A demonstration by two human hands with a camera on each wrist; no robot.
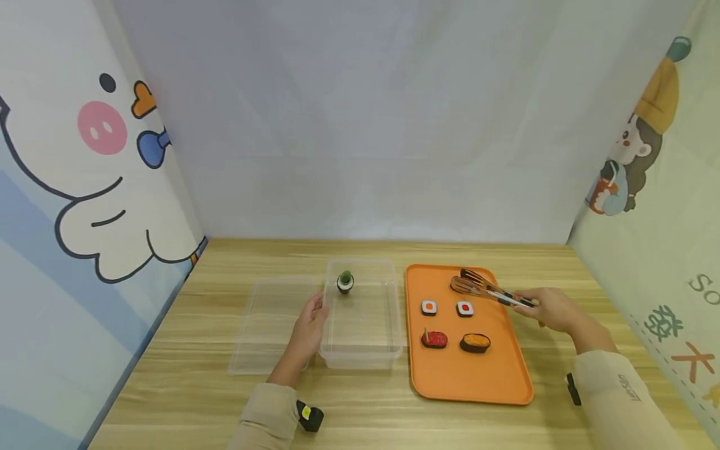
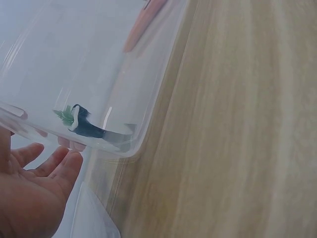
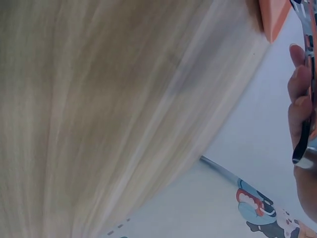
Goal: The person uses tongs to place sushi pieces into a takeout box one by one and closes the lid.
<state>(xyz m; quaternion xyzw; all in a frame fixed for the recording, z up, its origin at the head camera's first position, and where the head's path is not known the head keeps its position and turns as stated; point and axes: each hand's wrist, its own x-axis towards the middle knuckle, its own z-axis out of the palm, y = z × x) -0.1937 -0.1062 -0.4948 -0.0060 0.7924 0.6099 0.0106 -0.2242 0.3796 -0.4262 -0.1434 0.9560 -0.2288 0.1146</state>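
My left hand (image 1: 308, 328) rests its fingers against the left wall of a clear plastic box (image 1: 362, 359). In the left wrist view its fingers (image 2: 67, 166) are loosely extended at the box's outside. A toy sushi roll with a green topping (image 1: 345, 282) stands inside at the far left. My right hand (image 1: 554, 310) grips tongs (image 1: 497, 295) with brown slotted heads, held over the far right part of an orange tray (image 1: 467, 384). A dark edge shows beneath the tong heads; whether they touch a piece there, I cannot tell.
On the tray sit two white-topped rolls (image 1: 429, 307) (image 1: 465, 309), a red-topped sushi (image 1: 434, 339) and an orange-topped sushi (image 1: 475, 342). A flat clear lid (image 1: 261, 331) lies left of the box. Behind the wooden table (image 1: 360, 419) hangs a pale curtain (image 1: 360, 125).
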